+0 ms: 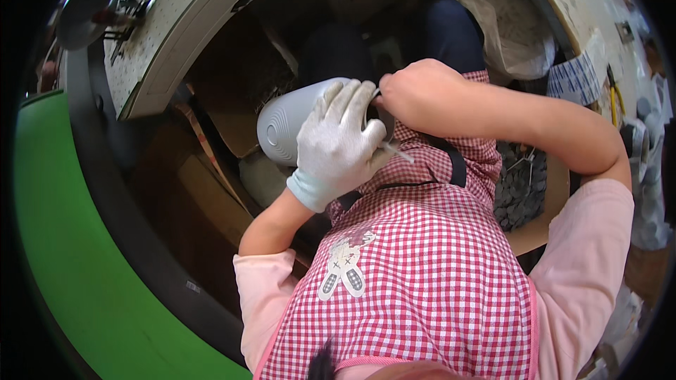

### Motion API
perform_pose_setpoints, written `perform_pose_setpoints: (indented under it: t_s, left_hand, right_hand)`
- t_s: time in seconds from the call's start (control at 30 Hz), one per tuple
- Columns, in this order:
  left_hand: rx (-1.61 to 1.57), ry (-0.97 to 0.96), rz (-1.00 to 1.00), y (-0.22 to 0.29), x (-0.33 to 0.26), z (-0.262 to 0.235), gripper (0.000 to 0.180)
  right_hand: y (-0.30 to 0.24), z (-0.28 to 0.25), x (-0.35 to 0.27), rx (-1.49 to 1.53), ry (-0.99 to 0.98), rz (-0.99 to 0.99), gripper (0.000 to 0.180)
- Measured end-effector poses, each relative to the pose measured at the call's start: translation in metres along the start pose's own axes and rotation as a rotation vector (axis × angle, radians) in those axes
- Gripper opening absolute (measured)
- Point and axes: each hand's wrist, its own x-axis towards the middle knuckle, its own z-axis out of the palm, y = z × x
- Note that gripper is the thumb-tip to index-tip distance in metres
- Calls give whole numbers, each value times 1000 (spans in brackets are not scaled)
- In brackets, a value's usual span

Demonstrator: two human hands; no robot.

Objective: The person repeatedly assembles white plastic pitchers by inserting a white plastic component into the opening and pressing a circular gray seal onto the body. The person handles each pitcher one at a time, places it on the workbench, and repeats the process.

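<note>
A light grey, rounded plastic housing (pixel 278 123) lies over my lap, its closed end with ring-shaped ridges facing left. My left hand (pixel 334 144), in a white knit glove, is wrapped over the housing near its open end. A thin whitish strip (pixel 400 152) sticks out by the left thumb. My bare right hand (pixel 422 98) is closed at the housing's open rim, its fingers pinched together close to the left fingertips. Whatever sits in that pinch is too small and hidden to name.
Left of me runs a green surface (pixel 63 239) with a dark border. Another grey housing (pixel 88 3) stands at upper left beside a perforated work table (pixel 144 63). To the right are a plastic bag (pixel 521 49), yellow-handled pliers (pixel 617 102) and a box holding dark pieces (pixel 521 190).
</note>
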Motion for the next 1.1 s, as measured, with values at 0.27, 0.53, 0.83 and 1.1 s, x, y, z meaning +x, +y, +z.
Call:
perform_pose_setpoints:
  t_s: [0.27, 0.53, 0.83, 1.1]
  left_hand:
    - [79, 109, -39, -4, -46, -3, 42]
    - [154, 174, -52, -7, -68, 13, 29]
    - [203, 668, -378, -78, -79, -17, 84]
    - [199, 627, -361, -96, -92, -25, 49]
  right_hand:
    - [5, -7, -21, 899, -585, 221, 52]
    - [-29, 31, 6, 1656, -851, 460, 44]
    - [28, -7, -27, 1905, -178, 140, 44]
    - [416, 9, -212, -449, 775, 912, 36]
